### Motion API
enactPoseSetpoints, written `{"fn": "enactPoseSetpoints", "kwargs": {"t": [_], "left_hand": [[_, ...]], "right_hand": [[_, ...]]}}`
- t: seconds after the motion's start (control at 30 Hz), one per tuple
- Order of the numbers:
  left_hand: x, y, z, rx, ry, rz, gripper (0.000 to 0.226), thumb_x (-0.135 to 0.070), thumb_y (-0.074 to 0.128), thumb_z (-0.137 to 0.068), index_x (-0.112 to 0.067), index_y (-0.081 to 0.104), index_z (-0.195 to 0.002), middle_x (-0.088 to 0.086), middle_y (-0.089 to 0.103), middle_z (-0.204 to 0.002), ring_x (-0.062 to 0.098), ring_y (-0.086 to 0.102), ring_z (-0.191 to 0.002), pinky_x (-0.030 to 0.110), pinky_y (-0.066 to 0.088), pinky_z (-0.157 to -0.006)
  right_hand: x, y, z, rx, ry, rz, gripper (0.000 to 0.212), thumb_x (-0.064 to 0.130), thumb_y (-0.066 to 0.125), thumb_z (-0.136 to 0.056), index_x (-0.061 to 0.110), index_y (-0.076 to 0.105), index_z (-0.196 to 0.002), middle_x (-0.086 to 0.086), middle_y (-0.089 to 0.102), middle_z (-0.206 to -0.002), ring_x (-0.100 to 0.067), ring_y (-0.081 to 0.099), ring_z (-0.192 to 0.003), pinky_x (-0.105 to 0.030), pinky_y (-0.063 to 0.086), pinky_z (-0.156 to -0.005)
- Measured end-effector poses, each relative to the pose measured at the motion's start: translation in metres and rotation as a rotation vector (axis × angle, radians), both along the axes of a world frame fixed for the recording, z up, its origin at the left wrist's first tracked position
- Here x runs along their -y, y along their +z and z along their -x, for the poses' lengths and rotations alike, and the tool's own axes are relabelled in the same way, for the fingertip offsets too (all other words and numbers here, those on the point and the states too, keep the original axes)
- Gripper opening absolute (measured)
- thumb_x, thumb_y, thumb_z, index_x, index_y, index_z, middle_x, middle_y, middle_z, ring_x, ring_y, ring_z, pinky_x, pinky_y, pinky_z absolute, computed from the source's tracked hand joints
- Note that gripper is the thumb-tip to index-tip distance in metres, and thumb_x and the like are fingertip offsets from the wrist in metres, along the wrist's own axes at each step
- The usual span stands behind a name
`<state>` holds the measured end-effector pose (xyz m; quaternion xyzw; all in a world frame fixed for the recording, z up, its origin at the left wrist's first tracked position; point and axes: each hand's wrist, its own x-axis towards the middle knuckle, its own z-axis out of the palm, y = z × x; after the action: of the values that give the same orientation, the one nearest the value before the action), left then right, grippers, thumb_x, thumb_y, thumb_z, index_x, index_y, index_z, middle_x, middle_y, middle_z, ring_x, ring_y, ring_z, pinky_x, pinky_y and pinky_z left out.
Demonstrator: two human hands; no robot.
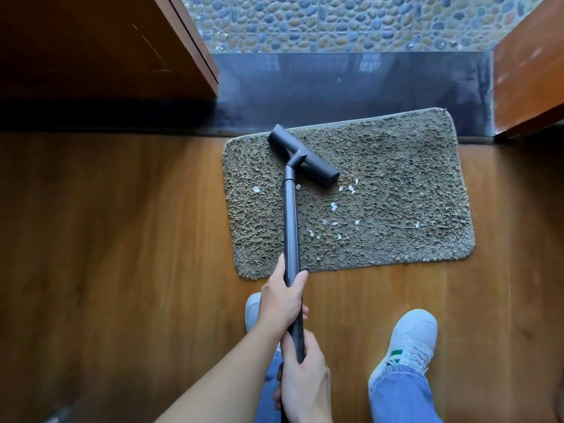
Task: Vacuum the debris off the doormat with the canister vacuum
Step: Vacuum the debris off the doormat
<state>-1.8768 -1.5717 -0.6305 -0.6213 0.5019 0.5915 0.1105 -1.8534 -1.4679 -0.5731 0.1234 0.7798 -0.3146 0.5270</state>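
Note:
A shaggy grey-brown doormat [396, 178] lies on the wood floor against the threshold. Small white debris scraps [334, 206] are scattered over its middle and left part. The dark grey vacuum floor head [303, 155] rests tilted on the mat's upper left area, just beyond most of the scraps. Its long wand [290, 224] runs back toward me. My left hand [282, 300] grips the wand higher up, near the mat's front edge. My right hand [305, 383] holds the wand's lower end close to my body. The canister is out of view.
A dark stone threshold [351, 87] runs behind the mat, with pebble flooring [335, 22] beyond. A wooden door [106, 47] stands at the left and a wooden panel [528, 71] at the right. My white sneakers [412, 343] stand on the wood floor [122, 224].

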Motion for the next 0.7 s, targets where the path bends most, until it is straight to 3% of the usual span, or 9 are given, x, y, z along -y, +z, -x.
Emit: {"fn": "enactPoseSetpoints", "kwargs": {"t": [0.17,0.3,0.4,0.53,0.7], "left_hand": [[0.012,-0.01,0.034,-0.004,-0.066,0.013,0.068,-0.035,0.059,-0.1,-0.034,0.026,-0.16,0.006,0.068,-0.081,0.018,0.068,-0.048,0.031,0.059,-0.047],[0.016,-0.02,0.059,-0.037,-0.052,0.008,0.061,-0.036,0.058,-0.099,-0.028,0.035,-0.154,0.006,0.068,-0.087,0.017,0.07,-0.049,0.033,0.06,-0.047],[0.014,-0.02,0.067,-0.031,-0.048,0.015,0.063,-0.037,0.058,-0.1,-0.029,0.031,-0.157,0.007,0.07,-0.089,0.015,0.069,-0.048,0.027,0.056,-0.045],[-0.003,-0.007,0.054,-0.013,-0.009,0.006,0.067,-0.034,0.059,-0.099,-0.031,0.028,-0.159,0.005,0.069,-0.085,0.016,0.067,-0.046,0.031,0.06,-0.049],[-0.036,0.017,0.015,0.056,0.048,-0.01,0.066,-0.031,0.06,-0.1,-0.031,0.029,-0.159,0.006,0.068,-0.087,0.016,0.064,-0.044,0.03,0.058,-0.046]], "right_hand": [[0.009,-0.003,0.034,-0.064,0.011,0.037,0.045,0.075,0.044,-0.08,0.036,0.061,-0.095,-0.001,0.069,-0.066,-0.028,0.071,-0.059,-0.048,0.061,-0.062],[0.011,-0.008,0.065,-0.058,0.026,0.093,0.029,0.048,0.054,-0.099,0.024,0.057,-0.082,-0.004,0.061,-0.055,-0.023,0.062,-0.04,-0.04,0.056,-0.044],[0.008,-0.007,0.076,-0.054,0.061,0.102,0.029,0.045,0.053,-0.1,0.023,0.055,-0.081,-0.002,0.059,-0.05,-0.022,0.061,-0.039,-0.037,0.054,-0.043],[-0.008,0.003,0.066,0.016,0.082,0.119,0.026,0.044,0.052,-0.101,0.023,0.057,-0.087,-0.008,0.063,-0.06,-0.021,0.061,-0.038,-0.032,0.051,-0.041],[-0.039,0.028,0.036,0.132,0.136,0.063,0.029,0.052,0.048,-0.099,0.024,0.055,-0.093,-0.01,0.066,-0.068,-0.023,0.061,-0.041,-0.039,0.057,-0.047]]}}
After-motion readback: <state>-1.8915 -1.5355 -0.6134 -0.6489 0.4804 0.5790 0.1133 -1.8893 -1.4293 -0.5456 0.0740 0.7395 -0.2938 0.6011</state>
